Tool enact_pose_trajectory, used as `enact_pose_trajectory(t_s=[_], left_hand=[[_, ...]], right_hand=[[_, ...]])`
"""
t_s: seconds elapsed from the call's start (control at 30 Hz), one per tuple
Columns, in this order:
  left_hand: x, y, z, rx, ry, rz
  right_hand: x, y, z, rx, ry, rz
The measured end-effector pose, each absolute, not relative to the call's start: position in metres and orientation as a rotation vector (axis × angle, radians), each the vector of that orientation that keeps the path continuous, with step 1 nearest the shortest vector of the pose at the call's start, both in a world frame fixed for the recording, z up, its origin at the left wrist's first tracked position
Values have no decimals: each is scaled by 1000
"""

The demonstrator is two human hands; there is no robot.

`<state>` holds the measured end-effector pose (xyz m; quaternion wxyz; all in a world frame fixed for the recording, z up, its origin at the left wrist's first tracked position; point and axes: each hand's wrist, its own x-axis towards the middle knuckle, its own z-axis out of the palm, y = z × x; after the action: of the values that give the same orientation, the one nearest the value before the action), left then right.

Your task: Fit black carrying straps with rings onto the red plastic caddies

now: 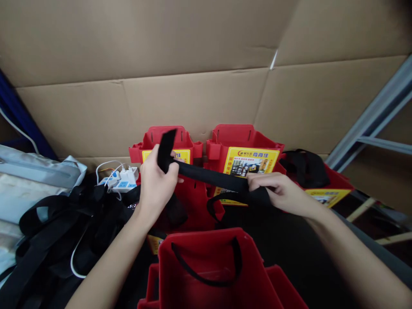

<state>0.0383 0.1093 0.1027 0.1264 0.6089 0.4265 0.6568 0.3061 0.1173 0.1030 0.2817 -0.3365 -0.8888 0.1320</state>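
A black webbing strap (206, 175) is stretched between both hands. My left hand (156, 182) is closed around its left end, which sticks up above the thumb. My right hand (279, 191) pinches the strap's right part, where it loops down. Below the hands stands a red plastic basket (180, 266) with a black handle (206, 274) lying across its opening. Behind the hands are two more red baskets with yellow labels, one at left (189, 150) and one at right (241, 143).
A heap of black straps (58, 231) lies at the left, beside a white power strip with plugs (122, 180) and a grey bag (28, 180). Brown cardboard (193, 77) walls the back. Another red basket with black straps (322, 180) and a metal shelf frame (376, 116) are at right.
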Motion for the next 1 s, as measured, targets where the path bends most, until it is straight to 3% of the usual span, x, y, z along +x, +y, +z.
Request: enact_pose_trajectory(t_s=[0.13, 0.33, 0.6, 0.8, 1.0], left_hand=[[42, 112, 103, 1534, 1048, 2054], [29, 114, 112, 1310, 879, 1780], [30, 108, 113, 1547, 831, 1424], [38, 106, 112, 1706, 822, 1398], [23, 115, 110, 1691, 1053, 1550]], right_hand=[[306, 116, 94, -927, -2403, 341], [315, 119, 81, -975, -2366, 306], [273, 86, 127, -955, -2165, 132], [199, 109, 123, -744, -2129, 750], [205, 132, 108, -831, -1919, 894]])
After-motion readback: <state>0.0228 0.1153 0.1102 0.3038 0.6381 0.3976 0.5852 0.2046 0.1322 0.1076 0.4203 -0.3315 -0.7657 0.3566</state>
